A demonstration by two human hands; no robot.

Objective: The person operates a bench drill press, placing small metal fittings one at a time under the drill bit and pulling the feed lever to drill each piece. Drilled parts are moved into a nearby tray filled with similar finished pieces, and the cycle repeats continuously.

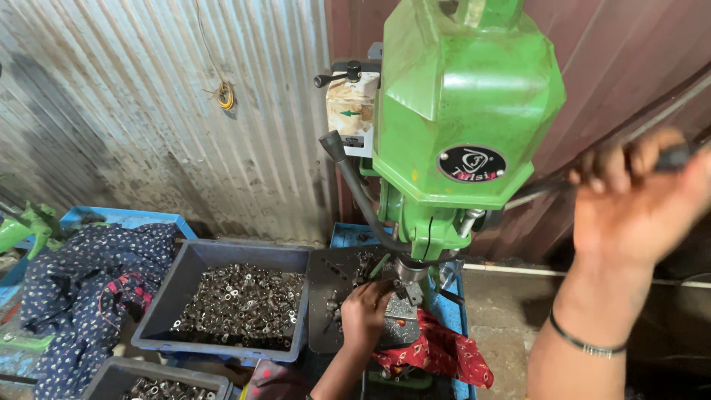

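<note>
A green drill press (459, 111) stands in front of me. My right hand (637, 200) is raised at the right, wrapped around the dark knob of the feed lever (670, 157); a thin dark bracelet circles that wrist. My left hand (365, 311) rests low on the dark work table (326, 296) under the spindle (409, 275), fingers closed over a small metal part by the chuck. What exactly it pinches is hidden by the fingers.
A grey bin (222, 304) full of small metal parts sits left of the table, another bin (159, 385) below it. A red cloth (437, 355) lies under the table. Dark patterned fabric (89, 289) covers a blue crate at left. Corrugated metal wall behind.
</note>
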